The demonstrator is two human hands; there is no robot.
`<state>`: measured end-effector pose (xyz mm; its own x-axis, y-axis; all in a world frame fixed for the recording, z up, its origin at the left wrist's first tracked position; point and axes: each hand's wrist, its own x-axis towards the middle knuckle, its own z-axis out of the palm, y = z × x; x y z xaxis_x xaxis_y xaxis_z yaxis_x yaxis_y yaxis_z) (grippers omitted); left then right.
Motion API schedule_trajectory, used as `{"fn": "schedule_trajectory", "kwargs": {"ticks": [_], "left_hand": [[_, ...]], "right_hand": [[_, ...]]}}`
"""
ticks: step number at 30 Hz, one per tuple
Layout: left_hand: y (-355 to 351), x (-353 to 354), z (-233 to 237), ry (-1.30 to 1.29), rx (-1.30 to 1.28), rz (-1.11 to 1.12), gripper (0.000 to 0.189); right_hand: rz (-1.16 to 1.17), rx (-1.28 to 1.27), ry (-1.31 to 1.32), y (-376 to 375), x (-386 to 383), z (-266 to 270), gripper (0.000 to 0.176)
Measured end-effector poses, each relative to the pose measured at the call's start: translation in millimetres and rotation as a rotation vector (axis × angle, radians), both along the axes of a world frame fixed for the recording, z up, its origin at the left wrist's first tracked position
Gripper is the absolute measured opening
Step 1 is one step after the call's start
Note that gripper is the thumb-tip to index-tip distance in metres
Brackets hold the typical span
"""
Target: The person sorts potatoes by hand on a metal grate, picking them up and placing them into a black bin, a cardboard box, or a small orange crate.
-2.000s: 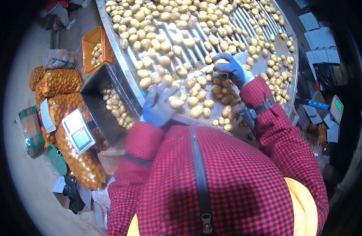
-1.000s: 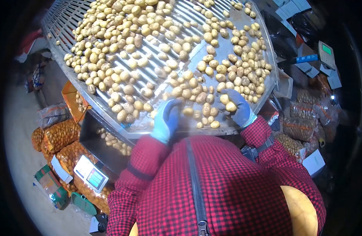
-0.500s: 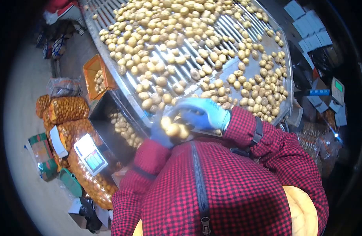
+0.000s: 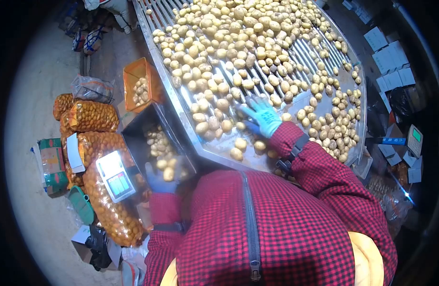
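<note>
My left hand [image 4: 161,181], in a blue-grey glove and somewhat blurred, is over the near end of a dark bin [image 4: 139,129], with a few potatoes [image 4: 168,173] in its fingers. Smaller potatoes [image 4: 157,144] lie inside that bin. My right hand [image 4: 263,117], in a light blue glove, reaches over the slatted metal table [image 4: 220,157] with its fingers spread, palm down, beside the heap of potatoes [image 4: 229,43]. A few loose potatoes [image 4: 237,153] lie on the table's near edge below it.
Left of the bin stand an orange crate [image 4: 125,90] with potatoes, a scale [image 4: 115,176] and filled net sacks [image 4: 95,119]. White boxes [image 4: 393,56] and a device with a green screen [image 4: 414,139] are at the right. Part of another person [image 4: 118,8] shows at top left.
My left hand has moved left and down from the table's edge to the bin, carrying potatoes. My right hand has moved up and away from it, its fingers now spread over the table.
</note>
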<state>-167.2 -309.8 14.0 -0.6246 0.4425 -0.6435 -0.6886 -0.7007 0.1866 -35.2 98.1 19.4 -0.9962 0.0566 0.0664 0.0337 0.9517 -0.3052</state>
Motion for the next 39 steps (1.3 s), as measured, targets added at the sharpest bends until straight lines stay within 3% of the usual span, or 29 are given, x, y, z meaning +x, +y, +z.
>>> {"fn": "schedule_trajectory", "kwargs": {"ticks": [2, 3, 4, 5, 6, 7, 9, 10, 11, 12, 14, 16, 18, 21, 24, 26, 28, 31, 34, 36, 39], "left_hand": [[-15, -24, -29, -0.081, -0.033, 0.162, 0.075], [-29, -42, -69, 0.054, -0.180, 0.202, 0.078], [-28, -54, -68, 0.215, 0.010, 0.039, 0.064], [-23, -66, -65, 0.374, 0.202, -0.128, 0.050], [-7, -70, -48, 0.398, 0.071, -0.119, 0.045], [22, -66, -21, 0.401, -0.221, -0.132, 0.039], [80, -58, 18, 0.550, -0.571, -0.316, 0.031], [103, -55, 21, 0.771, -0.445, -0.399, 0.029], [140, -49, 14, 0.933, -0.784, -0.456, 0.035], [167, -34, 36, 1.059, -0.824, -0.583, 0.036], [210, -36, 30, 1.843, -1.225, -0.861, 0.045], [250, -32, 21, 2.066, -1.326, -0.901, 0.039], [274, -27, 3, 2.124, -1.542, -0.991, 0.037], [284, -28, -8, 2.046, -1.562, -1.109, 0.030], [275, -52, 11, 1.873, -1.405, -0.863, 0.025], [274, -70, 30, 1.844, -1.551, -0.603, 0.024], [281, -94, 36, 1.675, -1.869, -0.950, 0.039], [296, -114, 9, 1.632, -1.891, -1.142, 0.052], [289, -113, 39, 1.573, -1.676, -1.331, 0.050], [282, -99, 35, 1.703, -1.594, -1.374, 0.059], [287, -75, 43, 1.727, -1.437, -1.496, 0.051]], "right_hand": [[-0.171, 0.190, 0.043, 21, 8, -6, 0.063], [-0.228, 0.216, 0.022, 32, 16, -4, 0.062], [-0.287, 0.243, 0.003, 44, 25, -3, 0.061], [-0.409, 0.113, 0.060, 53, 35, -14, 0.054], [-0.478, 0.147, 0.055, 57, 45, -19, 0.055], [-0.482, 0.203, 0.027, 64, 58, -28, 0.058], [-0.564, 0.223, -0.010, 62, 72, -37, 0.062], [-0.644, 0.184, -0.016, 56, 76, -38, 0.063], [-0.701, 0.184, -0.070, 53, 79, -42, 0.064], [-0.727, 0.184, -0.095, 50, 82, -42, 0.065], [-0.780, 0.183, -0.142, 44, 85, -42, 0.065], [-0.821, 0.175, -0.106, 37, 89, -44, 0.058], [-0.836, 0.181, -0.071, 35, 96, -51, 0.053], [-0.925, 0.132, -0.056, 26, 103, -49, 0.050], [-0.964, 0.073, 0.053, 22, 108, -52, 0.049], [-0.997, 0.057, 0.034, 22, 107, -54, 0.050], [-0.960, 0.047, 0.079, 21, 110, -53, 0.049], [-0.961, 0.053, 0.065, 22, 106, -45, 0.047], [-0.993, 0.055, 0.054, 16, 102, -44, 0.044], [-0.999, 0.004, 0.089, 22, 108, -42, 0.043], [-0.993, -0.033, 0.110, 28, 109, -40, 0.042]]}}
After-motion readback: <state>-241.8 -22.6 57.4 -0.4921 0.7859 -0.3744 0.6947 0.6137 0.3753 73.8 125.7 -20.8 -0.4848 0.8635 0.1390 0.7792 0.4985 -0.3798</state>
